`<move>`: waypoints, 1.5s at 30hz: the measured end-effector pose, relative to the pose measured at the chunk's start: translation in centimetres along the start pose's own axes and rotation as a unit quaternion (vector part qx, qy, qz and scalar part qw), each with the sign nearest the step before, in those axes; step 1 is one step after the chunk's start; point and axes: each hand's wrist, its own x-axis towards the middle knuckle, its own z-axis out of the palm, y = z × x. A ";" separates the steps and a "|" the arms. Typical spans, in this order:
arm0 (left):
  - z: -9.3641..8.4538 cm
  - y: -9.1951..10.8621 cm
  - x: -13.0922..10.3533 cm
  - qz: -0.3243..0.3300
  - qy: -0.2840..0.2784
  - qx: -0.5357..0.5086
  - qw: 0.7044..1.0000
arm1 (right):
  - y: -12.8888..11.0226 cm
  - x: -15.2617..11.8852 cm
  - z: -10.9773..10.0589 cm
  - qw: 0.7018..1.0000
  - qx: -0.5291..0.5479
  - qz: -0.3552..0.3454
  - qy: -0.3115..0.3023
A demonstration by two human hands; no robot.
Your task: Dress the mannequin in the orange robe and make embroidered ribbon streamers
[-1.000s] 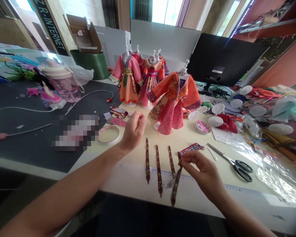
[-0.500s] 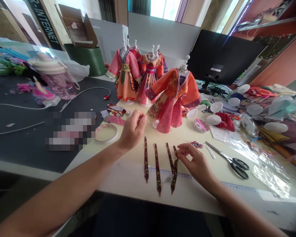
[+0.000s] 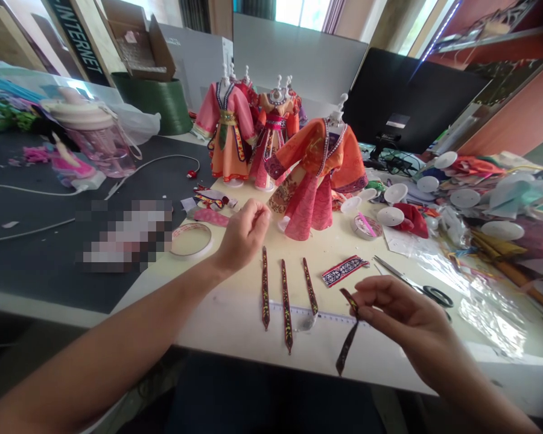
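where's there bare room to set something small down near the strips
Mainly the pale tabletop between the left forearm and leftmost strip; less between the middle strip and orange-and-pink dress. Rightward is crowded: scissors, crinkled plastic, heaped cloth, white discs.

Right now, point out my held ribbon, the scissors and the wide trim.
Held ribbon [image 3: 348,346], head view: hanging lower length.
Scissors [image 3: 397,272], head view: blades.
Wide trim [image 3: 344,270], head view: middle of patterned face.

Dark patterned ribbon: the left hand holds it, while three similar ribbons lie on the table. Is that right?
Wrong hand: the head view shows the right hand holding the dark patterned ribbon, while three similar ribbons lie on the table.
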 end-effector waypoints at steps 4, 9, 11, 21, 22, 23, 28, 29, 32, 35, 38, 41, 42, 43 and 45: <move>0.0 0.0 0.0 0.002 -0.005 0.011 1.000 | 2.1 3.3 1.4 0.999 -0.026 -0.022 0.038; 0.0 0.0 0.0 0.006 -0.002 0.023 1.000 | 4.2 6.1 2.7 0.992 -0.105 -0.039 0.052; 0.0 0.1 0.0 0.006 -0.004 0.026 1.000 | 4.9 6.6 2.8 0.984 -0.149 -0.071 0.058; -0.1 0.3 0.0 -0.001 -0.014 0.022 1.000 | 4.7 6.2 2.1 0.891 -0.377 -0.240 0.083; -0.1 0.2 0.0 -0.003 -0.012 0.018 1.000 | 4.7 6.0 1.8 0.882 -0.393 -0.252 0.070; -0.2 0.2 0.1 -0.005 -0.009 0.010 1.000 | 4.7 5.9 1.5 0.873 -0.410 -0.258 0.055; -0.4 -0.1 0.5 -0.019 0.021 -0.061 0.998 | 5.9 5.8 -1.1 0.831 -0.504 -0.226 0.057; -0.4 -0.2 0.5 -0.024 0.027 -0.072 0.997 | 6.0 5.9 -1.5 0.826 -0.515 -0.220 0.072; -0.4 -0.2 0.7 -0.042 0.041 -0.086 0.995 | 5.4 6.0 -1.8 0.813 -0.525 -0.226 0.110; -0.5 -0.3 0.7 -0.057 0.049 -0.085 0.993 | 3.4 6.1 -0.3 0.822 -0.500 -0.251 0.103; -0.5 -0.5 0.7 -0.073 0.036 -0.100 0.992 | 1.1 6.5 2.7 0.849 -0.454 -0.269 0.035; -0.5 -0.6 0.9 -0.094 0.020 -0.147 0.984 | -0.4 7.7 6.1 0.856 -0.438 -0.274 -0.029; -0.5 -0.6 1.0 -0.102 0.024 -0.170 0.980 | -0.7 8.2 7.1 0.851 -0.447 -0.274 -0.041; -0.6 -0.6 1.1 -0.111 0.034 -0.195 0.974 | -0.9 8.7 8.2 0.843 -0.461 -0.272 -0.050; -0.7 -0.5 1.3 -0.137 0.058 -0.246 0.958 | -1.1 9.6 9.9 0.829 -0.495 -0.254 -0.062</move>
